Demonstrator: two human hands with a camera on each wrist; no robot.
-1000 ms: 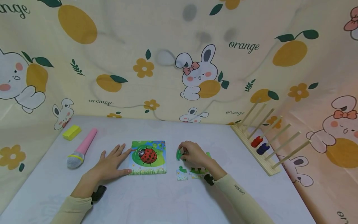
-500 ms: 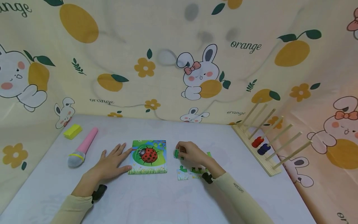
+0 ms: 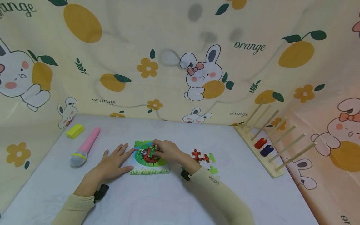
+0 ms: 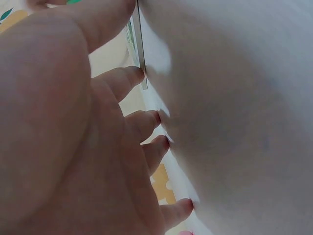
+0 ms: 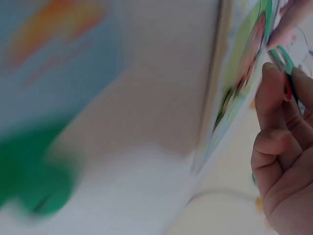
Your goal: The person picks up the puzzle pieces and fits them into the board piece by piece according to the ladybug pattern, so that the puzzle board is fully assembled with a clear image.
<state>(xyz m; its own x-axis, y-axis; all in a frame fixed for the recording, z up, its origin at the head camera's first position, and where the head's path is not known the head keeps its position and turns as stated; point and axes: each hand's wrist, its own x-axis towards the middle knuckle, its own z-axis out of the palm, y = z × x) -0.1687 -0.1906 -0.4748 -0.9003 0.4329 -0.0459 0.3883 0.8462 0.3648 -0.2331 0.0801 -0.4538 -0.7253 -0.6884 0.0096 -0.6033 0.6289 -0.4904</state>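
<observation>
A square puzzle board (image 3: 149, 172) printed with a ladybug lies flat mid-table. My left hand (image 3: 111, 165) rests with spread fingers on the white tabletop, its thumb and index fingertip at the board's left edge; the left wrist view shows those fingertips (image 4: 137, 74) against the board's side. Over the board's upper middle, my right hand (image 3: 171, 151) pinches a green puzzle piece (image 3: 151, 152) between thumb and fingers. From the right wrist, this puzzle piece (image 5: 282, 61) shows green and red, tilted close above the board. Several loose puzzle pieces (image 3: 196, 155) lie right of the board, partly hidden by my right forearm.
At the back left lie a pink toy microphone (image 3: 89, 140) and a yellow block (image 3: 75, 131). A wooden peg rack (image 3: 272, 168) stands on the right, with red beads (image 3: 260, 143) and blue beads (image 3: 266, 151). A printed cloth (image 3: 168, 84) hangs behind the table.
My right hand has picked up the green puzzle piece from the loose ones and carried it left over the board. The left hand keeps its place at the board's edge.
</observation>
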